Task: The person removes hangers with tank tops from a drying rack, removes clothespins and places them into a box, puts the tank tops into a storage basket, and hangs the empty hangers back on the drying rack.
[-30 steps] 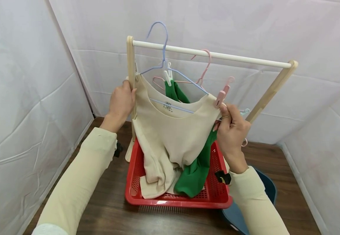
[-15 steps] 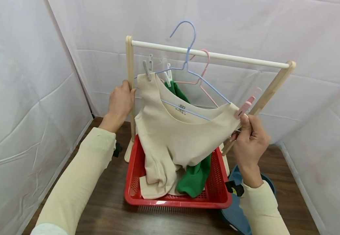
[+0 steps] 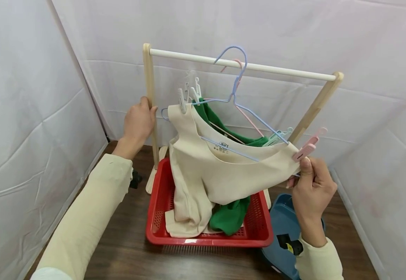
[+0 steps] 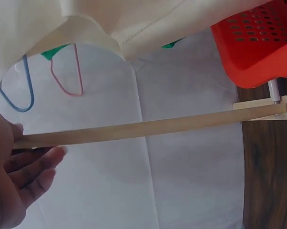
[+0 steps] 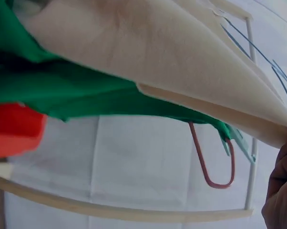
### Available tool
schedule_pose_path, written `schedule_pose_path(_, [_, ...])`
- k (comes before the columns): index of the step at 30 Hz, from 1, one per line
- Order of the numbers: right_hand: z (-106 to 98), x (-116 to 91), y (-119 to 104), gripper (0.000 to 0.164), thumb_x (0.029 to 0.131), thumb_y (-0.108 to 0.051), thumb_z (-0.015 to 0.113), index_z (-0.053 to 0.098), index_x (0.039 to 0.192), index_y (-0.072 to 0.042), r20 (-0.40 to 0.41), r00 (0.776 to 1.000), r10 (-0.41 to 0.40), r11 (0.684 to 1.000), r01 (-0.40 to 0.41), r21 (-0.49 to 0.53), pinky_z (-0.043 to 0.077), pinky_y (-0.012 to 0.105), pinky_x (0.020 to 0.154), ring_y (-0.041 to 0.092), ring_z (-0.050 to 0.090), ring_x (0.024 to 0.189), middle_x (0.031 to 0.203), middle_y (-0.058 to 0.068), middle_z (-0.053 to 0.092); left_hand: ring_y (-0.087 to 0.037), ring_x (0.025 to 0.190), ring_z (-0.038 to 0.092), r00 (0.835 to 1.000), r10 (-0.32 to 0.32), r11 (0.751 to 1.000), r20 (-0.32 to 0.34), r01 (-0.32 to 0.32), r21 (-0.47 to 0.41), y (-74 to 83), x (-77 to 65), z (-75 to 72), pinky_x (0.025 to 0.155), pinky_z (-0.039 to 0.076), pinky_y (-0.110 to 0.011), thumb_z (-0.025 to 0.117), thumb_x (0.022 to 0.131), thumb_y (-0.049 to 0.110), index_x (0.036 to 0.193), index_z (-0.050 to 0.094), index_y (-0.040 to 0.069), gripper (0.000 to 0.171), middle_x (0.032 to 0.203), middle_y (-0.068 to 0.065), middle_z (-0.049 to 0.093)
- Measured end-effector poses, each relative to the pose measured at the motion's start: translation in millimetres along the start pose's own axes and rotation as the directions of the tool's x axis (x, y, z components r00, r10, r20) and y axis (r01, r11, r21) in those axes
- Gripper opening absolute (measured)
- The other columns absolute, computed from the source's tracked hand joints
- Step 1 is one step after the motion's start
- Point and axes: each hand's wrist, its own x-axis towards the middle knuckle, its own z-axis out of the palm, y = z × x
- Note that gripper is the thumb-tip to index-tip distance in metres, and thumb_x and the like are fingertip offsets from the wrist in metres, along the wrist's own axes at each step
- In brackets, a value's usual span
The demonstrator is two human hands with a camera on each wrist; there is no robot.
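My left hand [image 3: 139, 120] grips the left wooden post [image 4: 143, 130] of a small clothes rack, thumb on one side and fingers on the other. My right hand [image 3: 313, 188] pinches the right shoulder end of a cream top [image 3: 203, 163]. A blue hanger [image 3: 234, 93] runs through the top, its hook overlapping the white rail [image 3: 283, 70] in the head view. A pink clothespin [image 3: 304, 152] clips the right shoulder; a white clothespin [image 3: 182, 102] clips the left. Behind, a green garment [image 3: 206, 112] hangs from a pink hanger [image 5: 199, 155] on the rail.
Under the garments stands a red perforated basket [image 3: 210, 242], where the hems of both garments droop. A blue basin [image 3: 280, 249] sits at the lower right on the brown wooden surface [image 3: 125, 233]. White cloth walls [image 3: 294, 31] surround the rack.
My right hand has moved right and downward, carrying the cream top and blue hanger. The hook has come down from above the rail. My left hand stays at the post.
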Motion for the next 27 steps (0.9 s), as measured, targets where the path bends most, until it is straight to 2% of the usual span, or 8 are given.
schedule_pose_path(3, [-4, -6, 4, 0.017, 0.095, 0.005, 0.052, 0.058, 0.085, 0.018, 0.032, 0.999, 0.023, 1.000, -0.023, -0.003, 0.040, 0.013, 0.042, 0.004, 0.046, 0.039, 0.055, 0.008, 0.051, -0.040, 0.063, 0.062, 0.999, -0.006, 0.999, -0.039, 0.004, -0.045, -3.9, -3.6, -0.9, 0.055, 0.049, -0.049, 0.054, 0.099, 0.022, 0.104, 0.053, -0.010, 0.033, 0.078, -0.027, 0.062])
schedule_pose_path(6, [-7, -10, 7, 0.015, 0.094, 0.008, 0.052, 0.058, 0.086, 0.019, 0.052, 0.998, 0.044, 0.999, -0.045, 0.014, 0.040, 0.013, 0.042, 0.004, 0.046, 0.039, 0.056, 0.007, 0.051, -0.037, 0.061, 0.061, 0.992, -0.004, 0.996, -0.122, -0.007, -0.093, -7.8, -10.3, -1.6, 0.054, 0.047, -0.048, 0.055, 0.099, 0.025, 0.107, 0.054, -0.009, 0.035, 0.077, -0.024, 0.063])
schedule_pose_path(10, [-11, -13, 7, 0.012, 0.093, 0.011, 0.051, 0.057, 0.087, 0.019, 0.055, 0.996, 0.064, 0.997, -0.066, 0.036, 0.039, 0.014, 0.041, 0.005, 0.046, 0.040, 0.057, 0.006, 0.051, -0.034, 0.058, 0.057, 0.972, 0.009, 0.989, -0.235, -0.043, -0.138, -13.9, -23.4, -4.4, 0.054, 0.044, -0.046, 0.054, 0.098, 0.020, 0.095, 0.059, -0.006, 0.027, 0.071, -0.020, 0.061])
schedule_pose_path(12, [-14, -15, 8, 0.012, 0.093, 0.011, 0.050, 0.057, 0.087, 0.019, 0.057, 0.996, 0.070, 0.997, -0.072, 0.040, 0.039, 0.014, 0.041, 0.005, 0.045, 0.039, 0.057, 0.006, 0.051, -0.032, 0.057, 0.056, 0.966, 0.020, 0.984, -0.258, -0.065, -0.164, -17.7, -31.2, -6.1, 0.054, 0.043, -0.044, 0.056, 0.097, 0.016, 0.090, 0.061, -0.006, 0.024, 0.070, -0.019, 0.061])
schedule_pose_path(19, [-19, -19, 10, 0.013, 0.094, 0.013, 0.048, 0.055, 0.088, 0.022, 0.085, 0.991, 0.106, 0.966, -0.123, 0.226, 0.038, 0.015, 0.041, 0.007, 0.046, 0.038, 0.056, 0.008, 0.051, -0.028, 0.063, 0.059, 0.973, 0.054, 0.968, -0.224, -0.106, -0.226, -24.0, -61.2, -6.8, 0.058, 0.045, -0.040, 0.059, 0.096, 0.016, 0.093, 0.064, -0.005, 0.022, 0.077, -0.017, 0.065])
schedule_pose_path(23, [-22, -24, 10, 0.013, 0.094, 0.012, 0.048, 0.055, 0.089, 0.021, 0.104, 0.987, 0.125, 0.971, -0.143, 0.192, 0.038, 0.015, 0.040, 0.007, 0.046, 0.038, 0.056, 0.006, 0.051, -0.028, 0.066, 0.061, 0.979, 0.059, 0.957, -0.196, -0.112, -0.268, -21.0, -77.7, -7.5, 0.061, 0.047, -0.041, 0.057, 0.098, 0.016, 0.101, 0.064, -0.006, 0.023, 0.083, -0.017, 0.066])
schedule_pose_path(27, [-24, -31, 10, 0.013, 0.094, 0.013, 0.046, 0.055, 0.089, 0.021, 0.136, 0.979, 0.155, 0.956, -0.183, 0.231, 0.037, 0.015, 0.039, 0.008, 0.045, 0.037, 0.056, 0.007, 0.051, -0.020, 0.060, 0.056, 0.986, 0.121, 0.930, -0.117, -0.154, -0.335, -18.9, -98.1, -12.9, 0.056, 0.044, -0.034, 0.057, 0.097, 0.011, 0.113, 0.063, -0.004, 0.023, 0.075, -0.012, 0.062])
